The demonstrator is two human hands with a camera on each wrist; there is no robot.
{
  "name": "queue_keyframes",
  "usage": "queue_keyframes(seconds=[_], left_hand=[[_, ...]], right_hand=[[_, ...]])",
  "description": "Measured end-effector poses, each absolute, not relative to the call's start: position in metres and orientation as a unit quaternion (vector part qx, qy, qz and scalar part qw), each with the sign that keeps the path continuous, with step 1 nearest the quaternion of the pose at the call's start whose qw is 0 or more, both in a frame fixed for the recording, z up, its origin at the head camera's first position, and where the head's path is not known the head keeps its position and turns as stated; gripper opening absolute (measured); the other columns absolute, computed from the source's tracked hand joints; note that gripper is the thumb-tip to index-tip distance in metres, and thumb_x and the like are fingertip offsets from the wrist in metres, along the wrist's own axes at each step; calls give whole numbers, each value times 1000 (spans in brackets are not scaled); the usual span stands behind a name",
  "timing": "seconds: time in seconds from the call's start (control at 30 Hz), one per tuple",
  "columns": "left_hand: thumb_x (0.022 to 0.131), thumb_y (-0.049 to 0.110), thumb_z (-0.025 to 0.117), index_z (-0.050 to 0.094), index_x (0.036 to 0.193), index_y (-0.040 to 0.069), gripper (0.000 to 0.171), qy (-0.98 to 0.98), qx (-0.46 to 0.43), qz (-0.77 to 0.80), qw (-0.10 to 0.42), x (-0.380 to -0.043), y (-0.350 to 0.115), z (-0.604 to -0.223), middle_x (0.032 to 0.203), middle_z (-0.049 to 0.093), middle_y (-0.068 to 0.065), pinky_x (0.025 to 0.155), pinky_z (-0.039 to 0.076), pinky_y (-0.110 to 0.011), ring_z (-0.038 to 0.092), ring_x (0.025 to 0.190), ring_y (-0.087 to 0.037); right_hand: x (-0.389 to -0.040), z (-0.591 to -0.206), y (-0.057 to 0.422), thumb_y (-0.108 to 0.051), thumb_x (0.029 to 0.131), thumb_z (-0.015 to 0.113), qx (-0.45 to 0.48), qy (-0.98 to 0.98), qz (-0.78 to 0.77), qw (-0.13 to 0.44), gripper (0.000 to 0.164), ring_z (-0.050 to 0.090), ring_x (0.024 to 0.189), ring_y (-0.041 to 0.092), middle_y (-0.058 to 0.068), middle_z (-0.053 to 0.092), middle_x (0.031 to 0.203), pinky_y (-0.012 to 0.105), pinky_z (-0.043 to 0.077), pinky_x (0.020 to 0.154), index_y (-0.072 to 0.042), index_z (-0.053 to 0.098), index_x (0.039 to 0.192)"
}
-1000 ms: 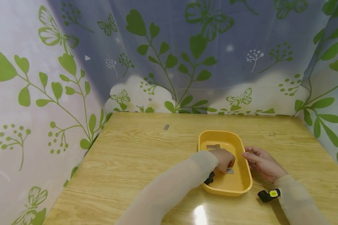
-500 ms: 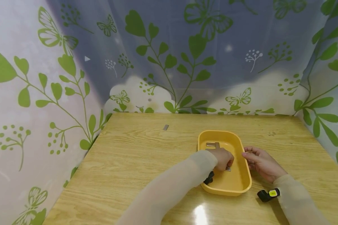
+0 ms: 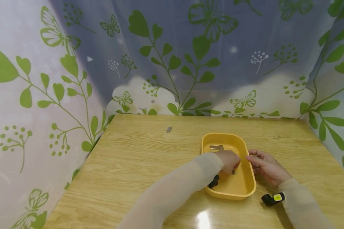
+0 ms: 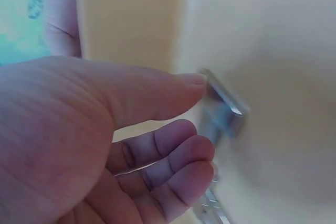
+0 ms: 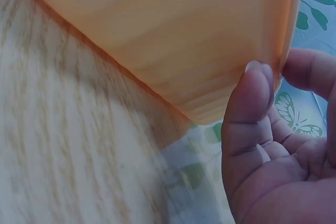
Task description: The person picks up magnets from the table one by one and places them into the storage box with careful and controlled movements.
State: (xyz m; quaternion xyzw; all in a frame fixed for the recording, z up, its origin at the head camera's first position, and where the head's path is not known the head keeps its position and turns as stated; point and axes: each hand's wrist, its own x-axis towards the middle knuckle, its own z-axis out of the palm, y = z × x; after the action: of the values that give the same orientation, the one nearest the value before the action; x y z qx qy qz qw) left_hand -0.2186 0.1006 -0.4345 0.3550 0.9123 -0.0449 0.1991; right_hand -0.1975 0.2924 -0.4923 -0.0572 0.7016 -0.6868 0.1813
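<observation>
A yellow plastic tray (image 3: 238, 196) with high walls stands on the wooden table. My left hand (image 3: 229, 161) reaches down into it, fingers curled. In the left wrist view, its thumb tip meets a small flat metal piece (image 4: 227, 95), which is tilted and appears pinched; the far side of that grip is hidden. More metal pieces (image 3: 216, 147) lie at the tray's far left, one across the end of another. My right hand (image 3: 268, 167) holds the right rim of the tray between thumb and fingers, as the right wrist view shows (image 5: 257, 98).
One loose small metal piece (image 3: 168, 129) lies on the table (image 3: 132, 165) to the left, behind the tray. Leaf-and-butterfly patterned curtains (image 3: 172, 63) enclose the table's back and sides. Black camera mounts (image 3: 272, 199) are worn on both wrists.
The left hand has shifted slightly within the tray, and less of the metal piece beneath it shows now than a second ago. The right hand keeps its place on the rim.
</observation>
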Motion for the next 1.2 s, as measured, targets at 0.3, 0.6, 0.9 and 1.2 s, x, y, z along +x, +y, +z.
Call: queue_keyframes(seconds=[0.3,0.6,0.9,1.2], left_hand=[[92,29,66,56,125,25,34,898,382,-16,217,-219,96,-395,120,56,15,84,42,-16,52,101,1],[95,35,61,59,123,16,34,908,390,40,148,-244,38,-370,123,60,3,86,43,-21,55,98,-7],[98,33,56,52,132,10,41,954,269,78,105,-282,-42,-394,126,58,-5,93,46,-36,58,106,-18],[97,30,58,46,136,0,50,981,177,12,79,-310,-105,-441,137,46,-17,99,43,-36,48,123,-29]], right_hand=[[-197,-495,293,-23,101,52,-58,693,-694,184,32,64,86,13,0,62,103,30,54,70,-1,43,122],[-197,-495,291,-24,101,53,-49,697,-693,178,48,65,87,15,5,63,105,32,54,72,9,36,130],[-196,-496,291,-25,101,52,-55,704,-688,171,48,64,86,14,5,63,104,30,53,70,10,36,130],[-196,-495,289,-25,101,53,-57,700,-691,171,47,64,89,15,6,62,105,31,53,73,10,37,128]])
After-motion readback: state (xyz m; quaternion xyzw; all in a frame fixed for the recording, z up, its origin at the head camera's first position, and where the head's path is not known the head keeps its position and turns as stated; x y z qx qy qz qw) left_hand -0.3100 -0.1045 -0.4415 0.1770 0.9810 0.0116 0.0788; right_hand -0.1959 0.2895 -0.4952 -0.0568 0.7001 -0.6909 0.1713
